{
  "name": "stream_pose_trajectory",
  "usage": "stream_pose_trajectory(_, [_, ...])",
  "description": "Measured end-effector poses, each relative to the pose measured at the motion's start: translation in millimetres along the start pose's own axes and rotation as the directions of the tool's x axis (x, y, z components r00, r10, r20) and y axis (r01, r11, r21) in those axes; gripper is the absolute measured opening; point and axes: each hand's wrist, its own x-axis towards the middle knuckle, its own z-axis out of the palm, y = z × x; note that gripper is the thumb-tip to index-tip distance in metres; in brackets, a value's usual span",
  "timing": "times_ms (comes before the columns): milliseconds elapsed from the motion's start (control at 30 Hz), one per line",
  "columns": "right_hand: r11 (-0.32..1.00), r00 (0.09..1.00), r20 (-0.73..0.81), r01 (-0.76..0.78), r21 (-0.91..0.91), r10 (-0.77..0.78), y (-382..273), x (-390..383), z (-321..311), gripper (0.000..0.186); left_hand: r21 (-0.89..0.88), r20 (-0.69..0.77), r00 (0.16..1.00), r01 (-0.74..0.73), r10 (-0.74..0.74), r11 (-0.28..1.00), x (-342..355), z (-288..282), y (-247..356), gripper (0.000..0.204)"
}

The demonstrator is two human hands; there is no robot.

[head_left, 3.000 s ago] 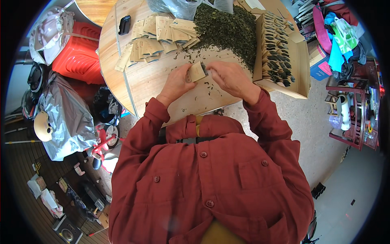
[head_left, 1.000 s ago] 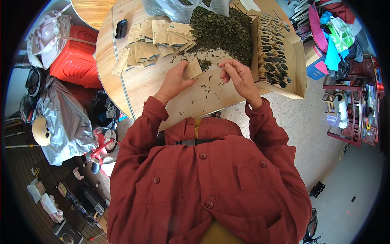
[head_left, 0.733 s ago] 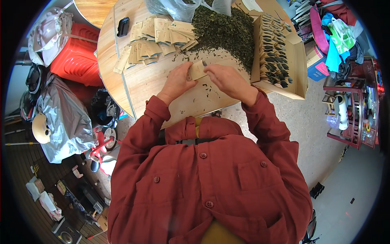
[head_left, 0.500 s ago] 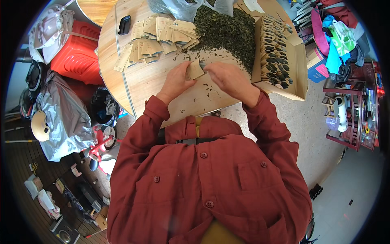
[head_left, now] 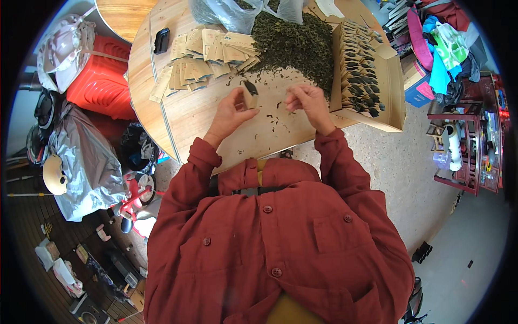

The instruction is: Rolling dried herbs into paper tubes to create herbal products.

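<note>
Between the thumb and fingers of my left hand [head_left: 229,114] is a small brown paper packet [head_left: 250,101], upright, with dark dried leaf showing at its open mouth. My right hand [head_left: 312,105] hovers a short way to the right, its fingertips pinched together; anything in them is too small to make out. Beyond the hands lies a heap of dark dried leaves [head_left: 294,48]. To its left, flat paper packets [head_left: 189,69] are spread in overlapping rows. An open cardboard box [head_left: 396,94] at the right holds rows of packets [head_left: 359,67] with dark leaf at their mouths.
Loose leaf crumbs are scattered over the round wooden table [head_left: 237,143]. A clear plastic bag [head_left: 229,16] rests at the back, and a black plastic object [head_left: 161,41] near the left edge. Red plastic stools [head_left: 102,81] stand left of the table, a dark red shelf [head_left: 469,140] at the right.
My right hand has drawn away from the packet to the right. The left hand has moved slightly left and tipped the packet upright, so its leaf-filled mouth shows.
</note>
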Motion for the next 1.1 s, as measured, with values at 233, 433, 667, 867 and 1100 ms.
stream_pose_trajectory(233, [0.96, 0.98, -0.138, -0.103, 0.26, 0.142, 27, 30, 22, 0.027, -0.196, 0.064, 0.994, 0.104, -0.093, 0.975, -1, -9, 7, 0.053])
stream_pose_trajectory(433, [0.955, 0.933, -0.359, 0.081, 0.284, 0.028, 26, 71, -2, 0.024, -0.183, 0.047, 0.991, 0.133, -0.126, 0.974, -8, -13, 17, 0.055])
stream_pose_trajectory(667, [0.984, 0.894, -0.433, 0.162, 0.069, -0.117, 26, 79, -11, 0.022, -0.109, 0.018, 0.996, 0.092, -0.091, 0.99, -4, -10, 9, 0.056])
stream_pose_trajectory(867, [0.962, 0.892, -0.376, 0.274, 0.011, -0.25, 10, 53, -12, 0.022, 0.054, 0.013, 0.998, 0.057, -0.057, 0.997, 10, -9, 4, 0.053])
stream_pose_trajectory(1100, [0.959, 0.956, -0.126, 0.275, 0.069, -0.265, -40, 4, -3, 0.024, 0.088, -0.061, 0.998, 0.018, -0.013, 0.996, 20, -4, -5, 0.058])
